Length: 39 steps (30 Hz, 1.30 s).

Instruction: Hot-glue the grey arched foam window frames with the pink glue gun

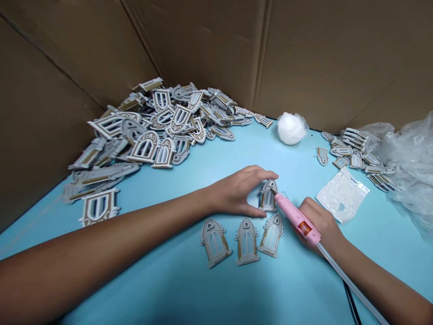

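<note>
A grey arched window piece (269, 196) sits on a blue table (152, 284) — the left hand (233, 194) grasping it between thumb and forefinger, the right hand (318, 221) clenched around a pink hot-glue gun (296, 216), nozzle at its edge — three matching pieces (246, 241) just below, a loose heap (145, 126) beyond.

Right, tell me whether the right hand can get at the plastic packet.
Likely yes: the right hand lies close beside the packet with nothing between them, though it is gripping the glue gun, which may need setting down first.
</note>
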Each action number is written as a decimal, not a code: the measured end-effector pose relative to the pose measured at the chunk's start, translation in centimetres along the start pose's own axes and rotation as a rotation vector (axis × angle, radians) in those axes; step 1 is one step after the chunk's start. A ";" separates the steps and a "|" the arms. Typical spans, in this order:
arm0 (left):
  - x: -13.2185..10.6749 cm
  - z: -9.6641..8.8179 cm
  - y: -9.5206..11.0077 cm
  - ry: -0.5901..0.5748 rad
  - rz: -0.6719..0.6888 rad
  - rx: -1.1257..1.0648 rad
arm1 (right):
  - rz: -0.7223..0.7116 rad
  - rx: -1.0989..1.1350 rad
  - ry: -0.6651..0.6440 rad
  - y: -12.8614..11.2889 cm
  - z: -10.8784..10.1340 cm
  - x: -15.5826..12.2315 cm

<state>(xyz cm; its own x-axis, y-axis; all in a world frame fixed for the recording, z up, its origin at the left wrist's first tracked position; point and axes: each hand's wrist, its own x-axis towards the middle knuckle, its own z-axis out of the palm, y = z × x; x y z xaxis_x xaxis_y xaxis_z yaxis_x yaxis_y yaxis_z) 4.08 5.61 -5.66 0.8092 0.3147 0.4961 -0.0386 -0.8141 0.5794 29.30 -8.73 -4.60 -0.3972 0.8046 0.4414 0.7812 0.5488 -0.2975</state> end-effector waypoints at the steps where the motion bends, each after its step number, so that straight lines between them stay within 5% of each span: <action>1: 0.0 0.0 0.0 -0.001 -0.006 0.000 | 0.006 0.000 -0.004 0.0 -0.1 0.0; 39: 0.1 0.2 -0.1 0.079 0.036 0.048 | -0.007 0.037 -0.068 -0.3 -0.8 0.4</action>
<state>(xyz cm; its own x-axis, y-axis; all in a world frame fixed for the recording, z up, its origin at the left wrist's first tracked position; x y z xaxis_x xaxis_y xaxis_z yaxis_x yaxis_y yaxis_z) 4.34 5.65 -5.83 0.7589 0.3209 0.5667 -0.0369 -0.8476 0.5293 29.25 -8.75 -3.59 -0.4353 0.8136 0.3854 0.7604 0.5614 -0.3264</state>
